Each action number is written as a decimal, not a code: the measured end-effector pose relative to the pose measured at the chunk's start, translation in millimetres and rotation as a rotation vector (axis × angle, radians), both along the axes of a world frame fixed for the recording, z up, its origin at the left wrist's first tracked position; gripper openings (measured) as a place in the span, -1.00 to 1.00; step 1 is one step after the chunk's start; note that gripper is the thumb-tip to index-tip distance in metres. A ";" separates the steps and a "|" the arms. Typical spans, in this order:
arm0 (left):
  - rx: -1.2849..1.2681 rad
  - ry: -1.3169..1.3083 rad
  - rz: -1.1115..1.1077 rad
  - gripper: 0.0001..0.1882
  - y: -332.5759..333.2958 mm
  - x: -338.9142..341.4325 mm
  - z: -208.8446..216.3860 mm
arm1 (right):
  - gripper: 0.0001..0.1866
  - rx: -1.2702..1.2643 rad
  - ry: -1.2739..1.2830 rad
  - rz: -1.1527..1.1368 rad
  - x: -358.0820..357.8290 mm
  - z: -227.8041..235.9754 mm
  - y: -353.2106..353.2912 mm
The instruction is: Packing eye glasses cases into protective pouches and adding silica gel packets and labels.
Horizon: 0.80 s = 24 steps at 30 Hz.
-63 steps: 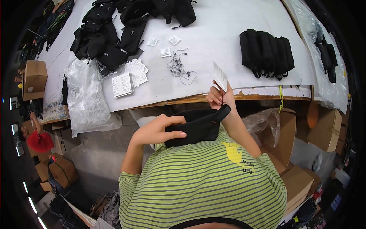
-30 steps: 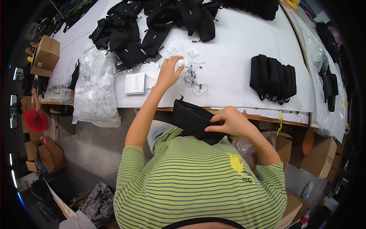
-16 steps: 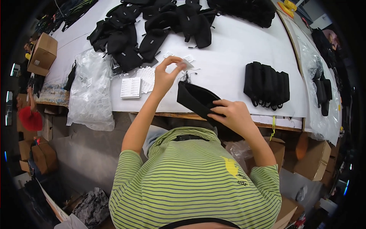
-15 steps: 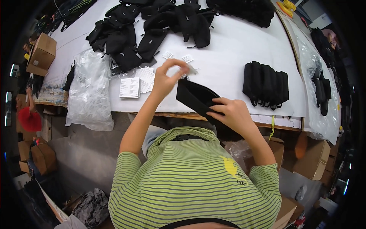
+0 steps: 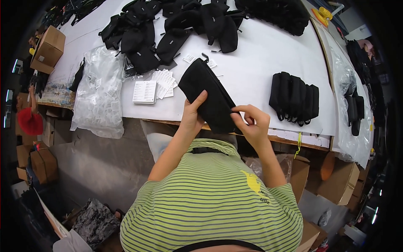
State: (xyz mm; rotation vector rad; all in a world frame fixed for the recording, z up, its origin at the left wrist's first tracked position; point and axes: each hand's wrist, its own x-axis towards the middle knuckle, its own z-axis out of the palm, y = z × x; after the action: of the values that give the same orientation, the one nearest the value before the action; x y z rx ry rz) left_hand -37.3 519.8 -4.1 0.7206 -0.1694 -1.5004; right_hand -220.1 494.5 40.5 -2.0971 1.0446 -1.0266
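A flat black zippered pouch [image 5: 208, 94] is held up in front of me over the table's near edge. My left hand [image 5: 193, 111] grips its lower left side, thumb on the front face. On its right edge, along the zipper, my right hand [image 5: 253, 122] pinches with thumb and forefinger. A small loop sticks out at the pouch's top corner. Left of my hands lie a stack of white printed cards [image 5: 144, 92] and a fan of white labels [image 5: 164, 82]. Small white packets [image 5: 189, 58] lie partly behind the pouch.
Black pouches [image 5: 172, 44] are heaped at the far side. A row of folded black pouches [image 5: 294, 97] stands at the right. A clear plastic bag of small packets [image 5: 98, 94] hangs over the near left edge. Cardboard boxes [image 5: 339, 178] sit below the table at right.
The pouch has turned more upright and its opening has narrowed. My left hand, earlier raised with a small pale item, now grips the pouch's left side. My right hand pinches its edge.
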 end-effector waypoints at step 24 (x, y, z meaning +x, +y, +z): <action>0.173 -0.088 -0.180 -0.78 -18.0 10.0 9.2 | -0.92 0.355 -0.399 0.118 8.5 2.5 24.1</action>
State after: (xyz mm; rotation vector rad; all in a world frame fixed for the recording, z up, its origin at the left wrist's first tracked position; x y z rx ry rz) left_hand -27.3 501.8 5.1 0.9311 -0.1758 -1.6703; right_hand -211.5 518.6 43.0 -1.5690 0.8207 -1.0556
